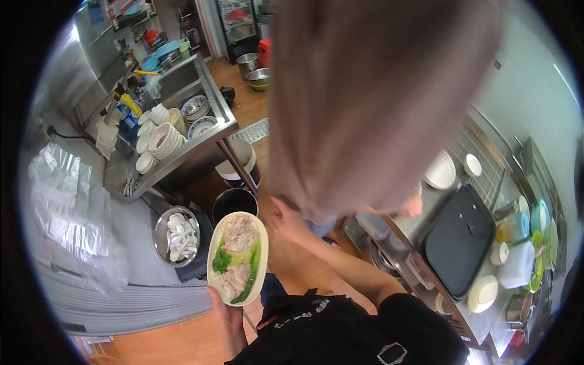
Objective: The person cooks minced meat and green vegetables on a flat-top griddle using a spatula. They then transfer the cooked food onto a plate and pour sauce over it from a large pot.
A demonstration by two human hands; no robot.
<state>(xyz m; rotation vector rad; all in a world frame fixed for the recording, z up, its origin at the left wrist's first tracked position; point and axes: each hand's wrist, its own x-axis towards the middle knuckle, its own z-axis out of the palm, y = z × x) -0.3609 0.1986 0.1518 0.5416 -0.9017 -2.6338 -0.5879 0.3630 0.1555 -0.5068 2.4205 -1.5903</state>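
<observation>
My left hand (pixel 228 318) supports an oval cream dish (pixel 264 244) from below, its thumb against the near left rim. Pale sliced meat (pixel 239 233) and green leafy vegetables (pixel 222 260) lie in that dish. Ahead of me, very close, stands another person in a blurred mauve-brown top (pixel 360 100). My right hand (pixel 289 222) reaches out beside the lower edge of this garment, index finger extended and nothing seen in its grasp; whether it touches the cloth is unclear. A hand of the other person (pixel 410 206) shows by the right-hand counter.
To the left, a steel sink unit (pixel 218 116) carries stacked white bowls (pixel 166 139). Below are a steel bowl (pixel 157 235) of white spoons, a black bin (pixel 235 203) and a white bucket (pixel 244 153). A black tray (pixel 458 242) and white plates (pixel 440 171) occupy the right counter.
</observation>
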